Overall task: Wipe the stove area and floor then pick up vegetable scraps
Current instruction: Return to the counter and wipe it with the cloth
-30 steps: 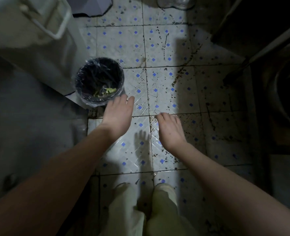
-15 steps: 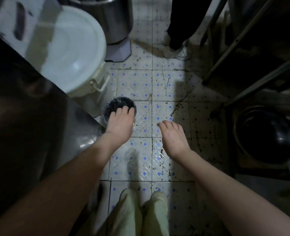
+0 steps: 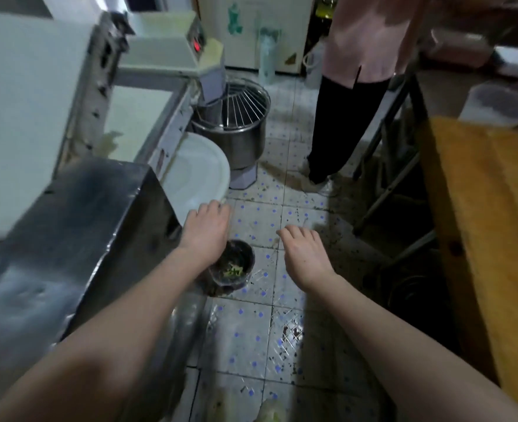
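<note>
Holding nothing in left hand (image 3: 207, 229) or right hand (image 3: 305, 254), fingers loose above tiled floor (image 3: 257, 336). Down in small bin (image 3: 245, 254), half hidden behind left wrist: blurred green vegetable scraps (image 3: 232, 272).

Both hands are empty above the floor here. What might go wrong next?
1. The bin stands open in the aisle below the left hand; a careless step could tip out its scraps.
2. The floor looks grimy and possibly slick, so a foot might slip.
3. Another person stands close ahead in the narrow aisle; a bump seems possible.
</note>
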The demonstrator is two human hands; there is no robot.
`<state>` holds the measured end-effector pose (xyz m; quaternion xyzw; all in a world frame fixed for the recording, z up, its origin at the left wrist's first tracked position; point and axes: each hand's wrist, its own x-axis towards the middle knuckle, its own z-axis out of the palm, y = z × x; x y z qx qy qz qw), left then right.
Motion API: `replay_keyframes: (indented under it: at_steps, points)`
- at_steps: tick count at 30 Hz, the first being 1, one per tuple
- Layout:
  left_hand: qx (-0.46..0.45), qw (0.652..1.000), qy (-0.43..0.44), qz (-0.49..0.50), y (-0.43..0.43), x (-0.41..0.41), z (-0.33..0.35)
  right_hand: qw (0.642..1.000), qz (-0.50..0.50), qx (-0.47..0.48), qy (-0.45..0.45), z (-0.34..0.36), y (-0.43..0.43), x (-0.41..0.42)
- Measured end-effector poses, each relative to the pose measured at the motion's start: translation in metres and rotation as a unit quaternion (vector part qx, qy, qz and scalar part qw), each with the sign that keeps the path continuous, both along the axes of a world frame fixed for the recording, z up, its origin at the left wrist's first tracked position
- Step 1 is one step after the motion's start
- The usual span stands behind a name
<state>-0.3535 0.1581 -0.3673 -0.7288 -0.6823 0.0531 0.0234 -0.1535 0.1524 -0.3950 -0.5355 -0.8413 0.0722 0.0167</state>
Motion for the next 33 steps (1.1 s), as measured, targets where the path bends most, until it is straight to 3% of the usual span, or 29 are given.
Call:
replay_keyframes:
  at_steps: [10,20,27,33]
  points:
    - [0.065,0.995,-0.008,0.080,-0.072,-0.054,0.121,0.996,0.072,0.045,0.036,0.105,-0.021,-0.060]
    - [0.085,0.971,0.031,0.222,-0.195,-0.164,0.177,0.977,0.186,0.102,0.037,0.177,-0.057,-0.167]
    - [0.082,0.939,0.042,0.331,-0.294,-0.224,0.192,0.946,0.296,0.127,0.043,0.209,-0.101,-0.260]
    - [0.086,0.878,0.035,0.470,-0.356,-0.254,0.218,0.906,0.398,0.129,0.066,0.229,-0.122,-0.340]
